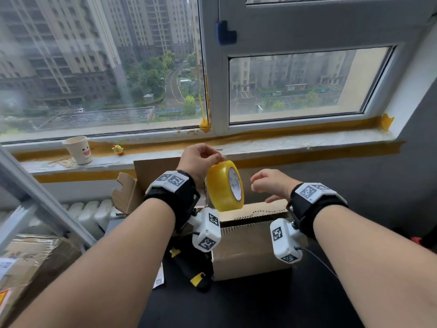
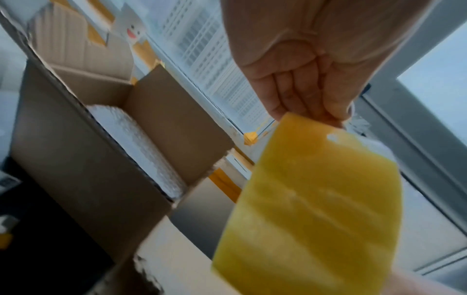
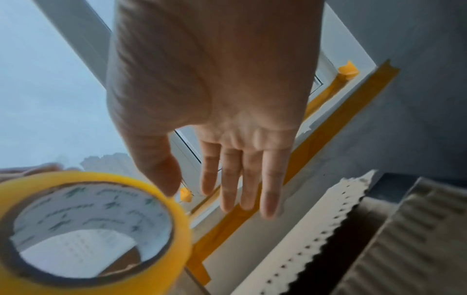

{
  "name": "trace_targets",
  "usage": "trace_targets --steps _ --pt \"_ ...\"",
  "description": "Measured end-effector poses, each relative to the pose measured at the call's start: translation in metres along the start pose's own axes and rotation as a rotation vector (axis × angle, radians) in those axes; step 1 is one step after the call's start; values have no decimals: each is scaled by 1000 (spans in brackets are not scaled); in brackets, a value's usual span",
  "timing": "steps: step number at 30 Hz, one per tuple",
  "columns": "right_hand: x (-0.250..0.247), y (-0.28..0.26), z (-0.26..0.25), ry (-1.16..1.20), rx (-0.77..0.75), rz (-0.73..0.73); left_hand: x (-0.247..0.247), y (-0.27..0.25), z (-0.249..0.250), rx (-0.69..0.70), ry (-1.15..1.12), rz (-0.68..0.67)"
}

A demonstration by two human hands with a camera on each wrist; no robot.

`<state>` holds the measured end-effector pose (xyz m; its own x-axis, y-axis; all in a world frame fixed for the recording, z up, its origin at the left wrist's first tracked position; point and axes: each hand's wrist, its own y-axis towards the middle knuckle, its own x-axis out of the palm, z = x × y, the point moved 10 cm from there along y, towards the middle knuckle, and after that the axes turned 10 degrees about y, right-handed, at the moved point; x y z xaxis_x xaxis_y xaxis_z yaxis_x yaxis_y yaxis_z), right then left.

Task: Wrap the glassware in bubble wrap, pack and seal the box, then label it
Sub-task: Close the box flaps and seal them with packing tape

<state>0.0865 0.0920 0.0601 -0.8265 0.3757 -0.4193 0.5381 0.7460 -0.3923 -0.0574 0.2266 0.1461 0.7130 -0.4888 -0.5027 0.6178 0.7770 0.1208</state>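
While pinched at its top edge by left hand (image 1: 199,159), yellow tape roll (image 1: 225,185) dangling just above open box (image 1: 250,247); right hand (image 1: 269,184) beside roll, fingers loose, gripping nothing. Bubble-wrapped bundle (image 2: 141,147) inside box.

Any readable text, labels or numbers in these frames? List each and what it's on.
No text reads clearly.
Tape roll core: grey repeated print, blurred in the right wrist view.
Carton at lower left: dark characters and a label, too blurred.
Paper cup: a smiley face, no words.
Wrist bands: square coded markers, no words.
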Motion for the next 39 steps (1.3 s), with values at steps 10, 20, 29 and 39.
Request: trace_targets --steps 10,20,29,39 --pt "39 14 54 -818 -154 -155 -2 -2 -33 -155 -56 85" --pt "32 2 47 -642 -261 -127 48 -40 -77 -418 -216 51" --pt "-7 -26 26 -210 -383 33 43 -69 -90 -647 -486 96" --pt "-9 -44 -9 -337 -482 83 60 -106 -100 -816 -464 69"
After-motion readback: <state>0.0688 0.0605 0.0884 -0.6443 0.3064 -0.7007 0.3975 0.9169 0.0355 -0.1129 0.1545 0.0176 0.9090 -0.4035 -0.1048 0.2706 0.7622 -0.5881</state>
